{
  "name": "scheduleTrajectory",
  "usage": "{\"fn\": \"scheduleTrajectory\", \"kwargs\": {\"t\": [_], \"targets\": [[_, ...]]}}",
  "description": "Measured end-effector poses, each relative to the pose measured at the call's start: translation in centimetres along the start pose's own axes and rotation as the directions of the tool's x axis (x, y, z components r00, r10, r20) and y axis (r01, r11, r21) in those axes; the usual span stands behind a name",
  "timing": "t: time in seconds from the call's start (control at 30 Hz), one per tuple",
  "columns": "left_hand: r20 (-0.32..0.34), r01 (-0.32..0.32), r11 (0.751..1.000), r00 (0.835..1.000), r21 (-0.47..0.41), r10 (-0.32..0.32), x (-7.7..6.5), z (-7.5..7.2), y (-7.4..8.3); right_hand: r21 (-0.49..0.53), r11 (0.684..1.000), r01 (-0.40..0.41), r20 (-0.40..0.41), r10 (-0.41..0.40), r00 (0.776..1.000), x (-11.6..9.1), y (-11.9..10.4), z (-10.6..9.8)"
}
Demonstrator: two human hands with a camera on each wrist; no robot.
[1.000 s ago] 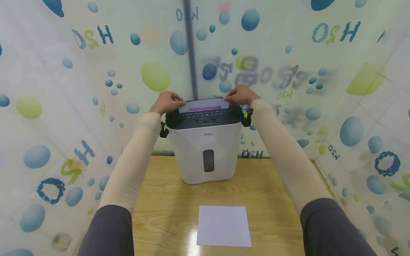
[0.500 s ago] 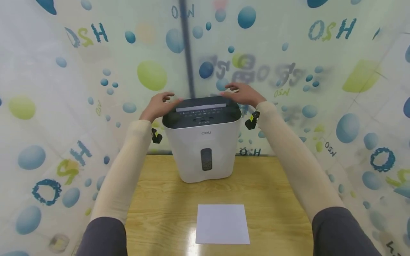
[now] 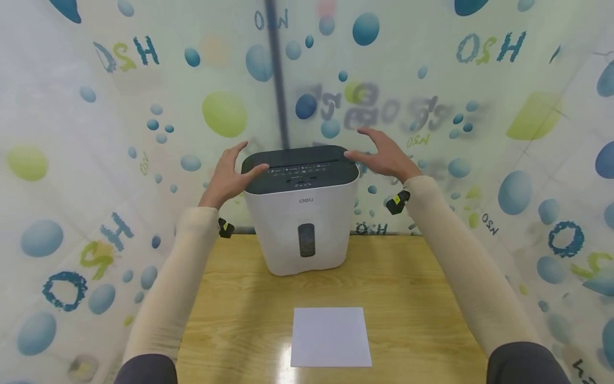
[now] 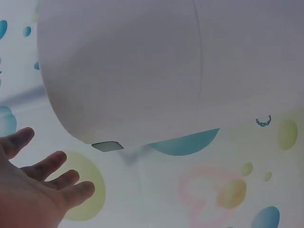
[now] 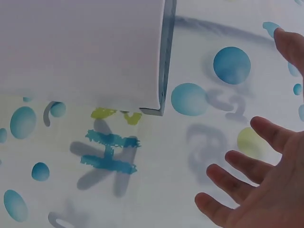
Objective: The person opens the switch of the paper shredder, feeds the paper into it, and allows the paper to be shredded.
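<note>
A white paper shredder (image 3: 302,224) with a dark top (image 3: 301,169) stands upright at the back of the wooden table. My left hand (image 3: 227,178) is spread at its upper left corner, fingers loose and holding nothing; its thumb reaches over the top's edge, and I cannot tell whether it touches. On the other side my right hand (image 3: 384,156) is also spread, thumb toward the upper right corner, with nothing in it. Both wrist views show relaxed fingers apart from the shredder's white body (image 4: 123,71). No paper shows above the shredder's slot.
A blank white sheet of paper (image 3: 331,337) lies on the table (image 3: 398,298) in front of the shredder. A patterned curtain (image 3: 408,69) with blue and green spots hangs close behind and along both sides.
The sheet with purple lines has sunk into the shredder's slot and is out of sight. Both hands have let go of it and moved outward, spreading their fingers.
</note>
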State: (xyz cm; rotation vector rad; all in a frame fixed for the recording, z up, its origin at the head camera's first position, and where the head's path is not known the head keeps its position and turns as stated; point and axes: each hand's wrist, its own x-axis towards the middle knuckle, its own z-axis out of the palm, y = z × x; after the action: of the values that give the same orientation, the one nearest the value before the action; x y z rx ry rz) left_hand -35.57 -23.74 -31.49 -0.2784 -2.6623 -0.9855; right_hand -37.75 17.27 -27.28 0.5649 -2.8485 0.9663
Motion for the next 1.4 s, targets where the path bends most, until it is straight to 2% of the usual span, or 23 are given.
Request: {"fn": "scheduleTrajectory", "kwargs": {"t": [0.17,0.3,0.47,0.57,0.77,0.97,1.07,1.17,1.27,1.4], "targets": [[-0.067,-0.066,0.998,0.996,-0.005,0.065,-1.5,1.2,-0.2,-0.005,0.999,0.051,-0.058,-0.052,0.997,-2.0,1.2,0.6],[-0.134,-0.135,0.991,0.982,-0.015,0.131,-2.9,2.3,-0.5,-0.03,0.996,0.078,-0.105,-0.081,0.991,-3.7,2.1,1.5],[-0.2,-0.184,0.983,0.964,-0.019,0.176,-4.6,3.6,-1.0,-0.071,0.993,0.092,-0.16,-0.103,0.982,-5.7,3.5,2.8],[-0.217,-0.195,0.981,0.958,-0.022,0.185,-5.8,4.5,-1.7,-0.097,0.99,0.099,-0.174,-0.114,0.978,-7.0,4.3,3.8],[-0.231,-0.137,0.99,0.963,0.018,0.137,-9.0,6.4,-3.4,-0.143,0.984,0.105,-0.205,-0.133,0.97,-9.5,5.8,6.3],[-0.28,-0.117,0.993,0.953,0.017,0.117,-11.9,8.6,-5.4,-0.183,0.976,0.115,-0.232,-0.157,0.96,-11.5,7.5,9.1],[-0.285,-0.093,0.995,0.953,0.031,0.098,-13.2,9.8,-6.5,-0.175,0.98,0.099,-0.212,-0.136,0.968,-12.5,8.2,10.2],[-0.265,-0.046,0.999,0.963,0.024,0.051,-14.3,10.9,-7.6,-0.172,0.982,0.074,-0.202,-0.109,0.973,-13.4,9.0,11.2],[-0.235,0.004,1.0,0.972,-0.011,-0.006,-15.3,11.9,-8.5,-0.156,0.987,0.047,-0.201,-0.078,0.976,-14.3,9.8,12.1],[-0.231,0.033,0.997,0.972,-0.068,-0.048,-16.4,13.3,-9.4,-0.088,0.996,0.013,-0.21,-0.031,0.977,-15.4,10.5,13.4]]}}
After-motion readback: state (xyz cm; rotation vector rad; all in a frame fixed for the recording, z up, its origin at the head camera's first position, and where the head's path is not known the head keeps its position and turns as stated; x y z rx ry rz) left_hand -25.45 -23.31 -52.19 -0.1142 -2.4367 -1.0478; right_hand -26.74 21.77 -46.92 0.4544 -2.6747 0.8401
